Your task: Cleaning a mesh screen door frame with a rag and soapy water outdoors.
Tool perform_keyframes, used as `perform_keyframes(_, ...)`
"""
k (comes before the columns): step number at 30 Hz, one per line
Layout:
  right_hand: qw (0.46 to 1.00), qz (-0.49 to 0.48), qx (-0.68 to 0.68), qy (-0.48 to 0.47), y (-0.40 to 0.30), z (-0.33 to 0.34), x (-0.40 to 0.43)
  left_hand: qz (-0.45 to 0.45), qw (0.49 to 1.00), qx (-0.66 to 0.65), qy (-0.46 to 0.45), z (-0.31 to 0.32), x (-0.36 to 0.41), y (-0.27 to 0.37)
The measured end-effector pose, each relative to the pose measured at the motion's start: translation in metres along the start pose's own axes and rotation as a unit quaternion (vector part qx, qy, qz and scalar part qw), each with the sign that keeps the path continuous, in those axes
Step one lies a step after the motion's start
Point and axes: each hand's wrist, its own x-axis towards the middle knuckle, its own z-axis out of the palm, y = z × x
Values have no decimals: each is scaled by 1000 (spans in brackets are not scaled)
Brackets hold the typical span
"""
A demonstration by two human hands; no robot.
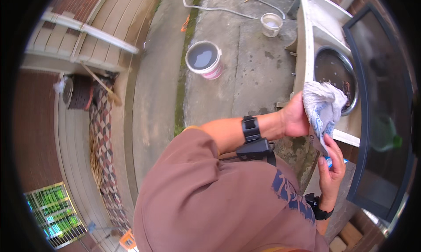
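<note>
My left hand (296,117) grips a crumpled grey-white cloth (324,104) with blue patterning, held up near the corner of a pale sink. The cloth covers part of its fingers. Below it, my right hand (332,169) has its thumb and fingers at the cloth's narrow lower end. A small blue-and-white item (330,161) shows behind those fingers; what it is cannot be made out. Beyond the cloth, a round metal-rimmed basin (353,97) with dark contents sits in the sink (308,48).
A dark-framed window panel (357,120) stands close by on the right, a green-capped bottle (384,133) visible through it. On the concrete are a bucket of greyish liquid (212,71), a smaller pail (271,31) and a pale hose (223,10). A broom (100,82) lies far left.
</note>
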Motion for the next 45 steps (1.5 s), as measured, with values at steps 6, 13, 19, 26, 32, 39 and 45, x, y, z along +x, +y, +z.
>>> perform_keyframes(6,929,171,104,312,23,-49,-49,-42,999,24,-20,-2,-12,41)
perform_keyframes(13,829,176,2,531,84,-124,-112,60,979,194,-17,-2,-17,65)
perform_keyframes(19,615,200,-313,696,102,-210,-189,84,957,267,-73,15,18,17)
perform_keyframes(26,719,119,-40,683,141,-286,-215,13,938,306,-163,57,119,-90)
perform_keyframes(32,792,71,138,590,137,-297,-182,-53,909,350,-222,80,175,-190)
perform_keyframes(39,737,63,89,668,135,-274,-162,6,739,587,-331,108,206,-286)
perform_keyframes(45,750,-8,152,644,130,-224,-171,456,291,731,-417,96,195,-346)
